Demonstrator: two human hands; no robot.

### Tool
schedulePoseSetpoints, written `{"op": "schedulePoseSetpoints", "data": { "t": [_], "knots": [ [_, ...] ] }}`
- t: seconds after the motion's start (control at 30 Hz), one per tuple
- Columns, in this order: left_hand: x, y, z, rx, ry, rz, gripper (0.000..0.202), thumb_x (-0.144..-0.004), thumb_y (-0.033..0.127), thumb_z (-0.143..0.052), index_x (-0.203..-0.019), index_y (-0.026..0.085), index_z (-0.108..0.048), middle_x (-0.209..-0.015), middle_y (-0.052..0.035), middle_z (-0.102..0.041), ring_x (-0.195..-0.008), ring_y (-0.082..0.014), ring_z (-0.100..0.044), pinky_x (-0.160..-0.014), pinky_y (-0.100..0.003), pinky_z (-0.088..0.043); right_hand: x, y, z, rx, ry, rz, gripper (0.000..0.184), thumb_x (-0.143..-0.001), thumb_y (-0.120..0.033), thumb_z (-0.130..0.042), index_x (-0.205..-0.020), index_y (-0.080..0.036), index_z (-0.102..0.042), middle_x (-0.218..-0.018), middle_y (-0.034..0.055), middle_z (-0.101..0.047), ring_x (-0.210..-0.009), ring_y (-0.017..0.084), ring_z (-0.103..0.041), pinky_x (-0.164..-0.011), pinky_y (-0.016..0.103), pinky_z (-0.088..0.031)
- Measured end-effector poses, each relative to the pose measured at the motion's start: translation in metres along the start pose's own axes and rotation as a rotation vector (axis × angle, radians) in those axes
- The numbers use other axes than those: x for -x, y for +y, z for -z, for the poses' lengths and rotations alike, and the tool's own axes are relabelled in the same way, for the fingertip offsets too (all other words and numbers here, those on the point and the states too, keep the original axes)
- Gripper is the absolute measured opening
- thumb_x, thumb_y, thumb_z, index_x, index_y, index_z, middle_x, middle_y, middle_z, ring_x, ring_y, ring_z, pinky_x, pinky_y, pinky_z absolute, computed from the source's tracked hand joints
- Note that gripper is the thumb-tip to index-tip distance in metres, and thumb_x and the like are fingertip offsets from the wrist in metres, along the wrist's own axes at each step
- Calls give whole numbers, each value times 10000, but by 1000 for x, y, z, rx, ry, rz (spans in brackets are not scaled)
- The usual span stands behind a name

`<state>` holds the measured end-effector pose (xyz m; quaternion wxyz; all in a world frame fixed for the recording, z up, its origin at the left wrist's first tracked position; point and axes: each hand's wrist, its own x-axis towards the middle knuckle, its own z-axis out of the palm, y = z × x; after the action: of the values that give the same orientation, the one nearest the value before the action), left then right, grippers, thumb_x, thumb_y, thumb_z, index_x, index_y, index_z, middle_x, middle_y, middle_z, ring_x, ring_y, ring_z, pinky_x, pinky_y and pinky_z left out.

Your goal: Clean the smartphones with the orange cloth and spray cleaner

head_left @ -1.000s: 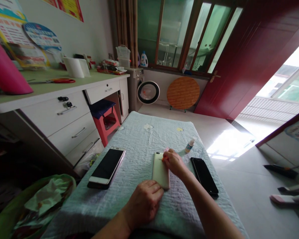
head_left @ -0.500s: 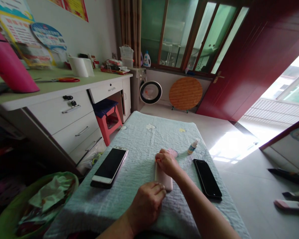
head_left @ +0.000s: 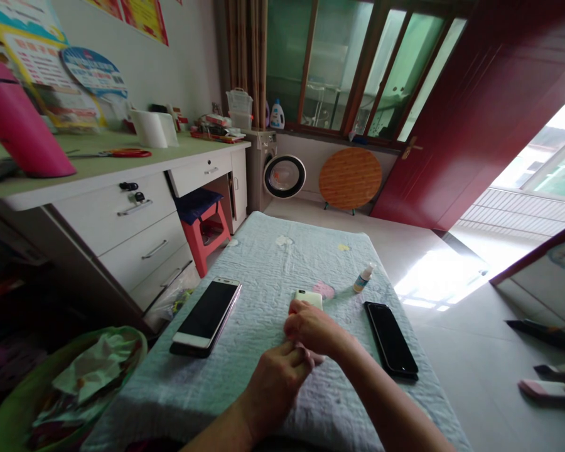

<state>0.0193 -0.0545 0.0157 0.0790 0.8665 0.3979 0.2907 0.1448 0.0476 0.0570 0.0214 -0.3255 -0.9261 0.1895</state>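
Note:
A gold phone (head_left: 307, 298) lies face down in the middle of the quilted table cover (head_left: 273, 263). My right hand (head_left: 313, 329) rests closed on top of it, pinching something small that I cannot make out. My left hand (head_left: 277, 383) presses on the phone's near end, fingers curled against it. Only the phone's far end shows. A phone with a dark screen and white bezel (head_left: 207, 316) lies to the left. A black phone (head_left: 390, 339) lies to the right.
A small dropper bottle (head_left: 363, 277) and a pink patch (head_left: 324, 290) sit beyond the gold phone. A white desk with drawers (head_left: 136, 213) and a red stool (head_left: 202, 229) stand left. A green bin (head_left: 66, 389) sits at lower left. Tiled floor lies right.
My right hand has slid along the gold phone from its far end toward me, uncovering the far end and meeting my left hand. The left hand has stayed at the near end.

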Motion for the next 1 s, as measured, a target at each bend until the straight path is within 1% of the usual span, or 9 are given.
{"op": "schedulePoseSetpoints", "data": {
  "t": [0.07, 0.13, 0.2, 0.33, 0.47, 0.63, 0.73, 0.87, 1.0],
  "knots": [
    [-3, -1, -1, -60, -25, -8, 190, -951, 93, -504, -1056, 206, -616, -925, -32, -687, -870, -209, -643, -787, -331, -546, -9, 3, 4, 78, 12, -53, 187, -843, -146, -575, -770, -218, -731, -905, 30, -568, -832, 161, -493, -651, 255, -347],
    [-7, -2, -1, -137, -59, -14, 106, -954, 133, -534, -972, 194, -618, -863, -29, -667, -790, -209, -632, -683, -312, -536, -18, 6, 8, 131, 30, -109, 215, -852, -134, -548, -776, -223, -729, -934, 41, -563, -839, 168, -488, -641, 261, -341],
    [-11, -2, -1, -195, -87, -27, 80, -953, 160, -551, -911, 190, -611, -833, -26, -647, -758, -206, -620, -637, -298, -516, -27, 12, 12, 156, 58, -151, 228, -855, -126, -528, -796, -224, -725, -971, 53, -558, -864, 179, -485, -645, 266, -341],
    [-17, -2, 2, -235, -132, -34, 37, -936, 177, -584, -922, 205, -603, -827, -10, -629, -756, -201, -607, -625, -286, -496, -41, 29, 15, 163, 88, -215, 219, -861, -146, -516, -871, -227, -719, -1017, 66, -543, -887, 188, -488, -638, 263, -339],
    [-17, -2, 3, -223, -170, -25, 56, -920, 159, -591, -935, 213, -595, -847, -10, -627, -777, -199, -600, -652, -283, -494, -46, 49, 14, 152, 101, -293, 228, -859, -151, -507, -922, -233, -709, -1024, 63, -536, -891, 183, -503, -637, 256, -338],
    [-15, 0, 2, -226, -165, 18, 86, -917, 141, -573, -944, 220, -592, -854, -13, -625, -795, -210, -598, -667, -298, -495, -34, 62, 14, 140, 127, -367, 203, -856, -140, -517, -900, -210, -703, -993, 60, -546, -839, 163, -512, -669, 255, -340],
    [-15, 1, 1, -218, -164, 39, 96, -922, 145, -565, -956, 232, -589, -865, -12, -624, -816, -218, -597, -678, -308, -499, -22, 64, 15, 135, 158, -393, 227, -888, -139, -479, -878, -203, -697, -969, 57, -552, -828, 157, -520, -667, 250, -333],
    [-15, 3, 3, -205, -192, 59, 110, -913, 136, -565, -957, 233, -593, -885, -13, -620, -833, -222, -590, -687, -317, -504, -6, 66, 13, 134, 203, -440, 208, -897, -156, -482, -871, -188, -686, -938, 61, -558, -830, 164, -527, -658, 250, -321],
    [-15, 3, 4, -206, -203, 69, 145, -905, 120, -565, -980, 236, -609, -901, -14, -618, -841, -218, -585, -700, -317, -503, 5, 70, 9, 135, 240, -487, 262, -937, -163, -428, -851, -167, -675, -903, 68, -568, -773, 153, -530, -651, 262, -312]
  ]
}}
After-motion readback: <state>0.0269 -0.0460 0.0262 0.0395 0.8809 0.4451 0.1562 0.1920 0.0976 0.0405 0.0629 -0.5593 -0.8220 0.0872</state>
